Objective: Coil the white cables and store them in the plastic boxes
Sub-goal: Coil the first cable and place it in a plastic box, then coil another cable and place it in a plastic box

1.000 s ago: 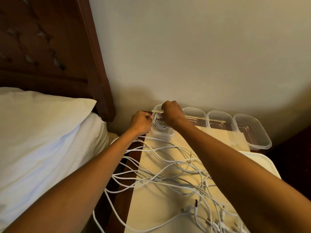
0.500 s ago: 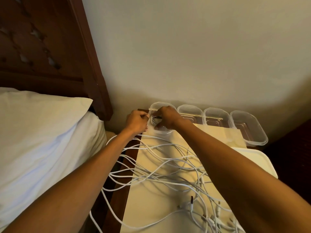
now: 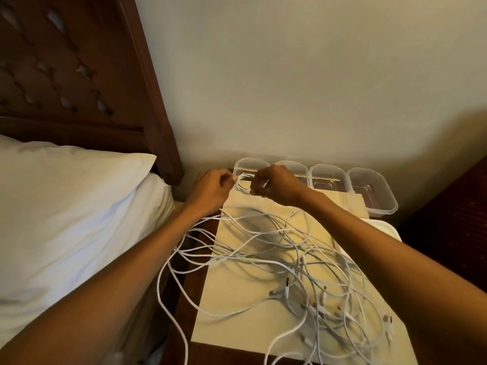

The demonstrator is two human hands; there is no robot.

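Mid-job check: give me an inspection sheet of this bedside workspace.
Surface: wooden table under a pale sheet.
Job's things: four clear plastic boxes in a row by the wall; coiled cable at the leftmost box; no cable seen in the rest.
Clutter: white tray at right.
Hands: left hand and right hand both hold the coiled cable.
Cables: loose white cables tangled on the sheet, some hanging off its left edge.
Surroundings: pillow, headboard, wall.

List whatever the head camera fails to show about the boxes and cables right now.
All in the head view:
- coiled cable: its loop count, partly covered by the right hand.
- second box: its near half, behind that hand.
- loose cables: how many there are; they are tangled, covered by the right forearm and cut off by the bottom edge.
- plugs: their type, too small to tell.
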